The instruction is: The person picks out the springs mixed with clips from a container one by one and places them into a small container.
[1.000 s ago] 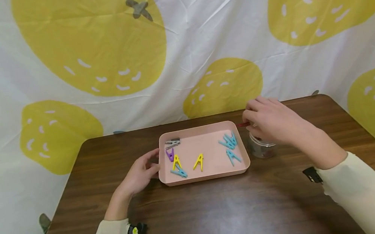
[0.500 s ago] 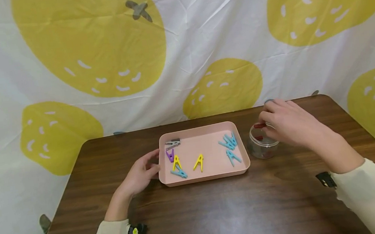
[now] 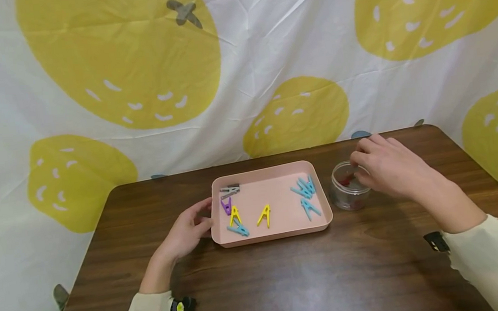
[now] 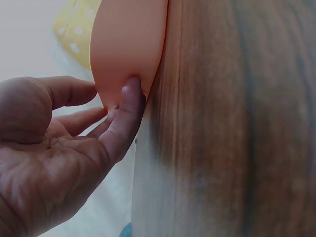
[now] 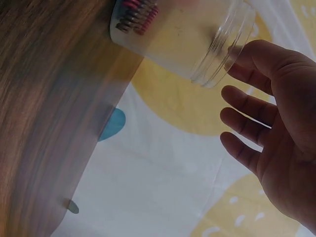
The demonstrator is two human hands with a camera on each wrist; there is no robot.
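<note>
While the left hand (image 3: 187, 230) just rests its relaxed fingers against the near-left corner of the pink tray (image 3: 279, 234), the right hand (image 3: 387, 166) hovers over the little clear jar (image 3: 347, 193) just right of the tray, fingers spread and holding nothing. Looks like the sorting step: red pegs (image 3: 346, 180) sit in the jar, and I'd guess the next move needs a careful pinch on another peg, maybe the blue pegs (image 3: 305, 191).
</note>
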